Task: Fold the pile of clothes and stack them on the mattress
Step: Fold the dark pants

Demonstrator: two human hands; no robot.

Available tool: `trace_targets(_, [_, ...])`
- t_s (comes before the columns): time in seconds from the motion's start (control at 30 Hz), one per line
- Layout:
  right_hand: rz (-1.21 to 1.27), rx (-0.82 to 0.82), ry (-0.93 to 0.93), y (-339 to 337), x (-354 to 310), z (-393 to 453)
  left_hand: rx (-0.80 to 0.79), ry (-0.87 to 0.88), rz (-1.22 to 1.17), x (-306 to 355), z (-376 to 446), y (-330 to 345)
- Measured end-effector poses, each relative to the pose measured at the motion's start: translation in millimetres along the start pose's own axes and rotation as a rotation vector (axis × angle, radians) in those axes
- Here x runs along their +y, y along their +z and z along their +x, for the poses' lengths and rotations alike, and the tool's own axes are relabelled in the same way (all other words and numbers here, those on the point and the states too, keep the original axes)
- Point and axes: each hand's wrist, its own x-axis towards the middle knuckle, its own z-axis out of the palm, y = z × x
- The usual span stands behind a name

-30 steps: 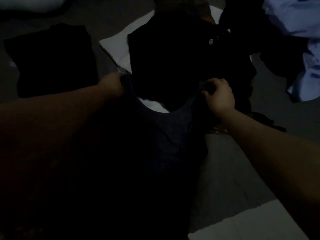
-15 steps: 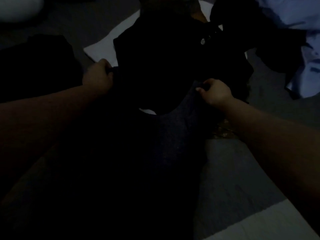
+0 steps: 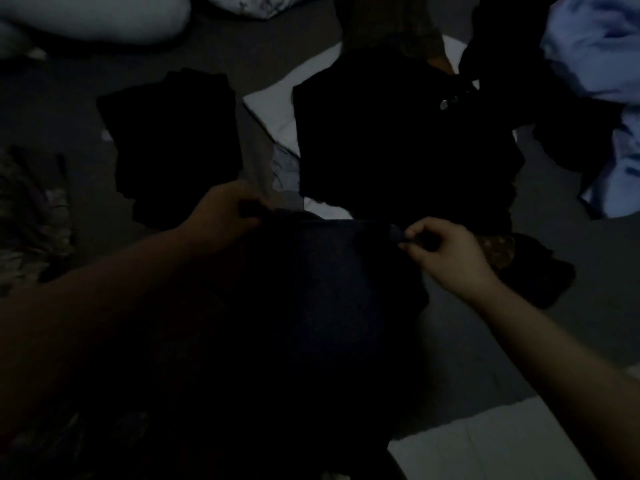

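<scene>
I am in a dim bedroom at home, kneeling over a mattress (image 3: 571, 341) with a grey sheet. A pale pillow (image 3: 93, 15) lies at its far edge, and loose clothes are scattered around me: a dark folded garment (image 3: 173, 140), a black heap (image 3: 398, 140), and crumpled light-blue fabric (image 3: 599, 46).

A dim, downward view of a grey mattress (image 3: 571, 341). The left hand (image 3: 221, 216) and right hand (image 3: 446, 249) each pinch an upper corner of a dark navy garment (image 3: 332, 289), stretched between them. Beyond it lies a black folded garment (image 3: 398, 143) on a white cloth (image 3: 273, 109). Another black folded piece (image 3: 173, 143) lies toward the left edge, and crumpled pale blue clothes (image 3: 602, 57) toward the far right corner.
</scene>
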Motion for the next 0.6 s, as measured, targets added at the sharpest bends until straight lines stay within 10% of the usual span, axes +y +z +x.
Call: trace_targets(0.6, [-0.259,-0.025,-0.05,164,50,-259,-0.202,-0.077,-0.026,-61,-239,116])
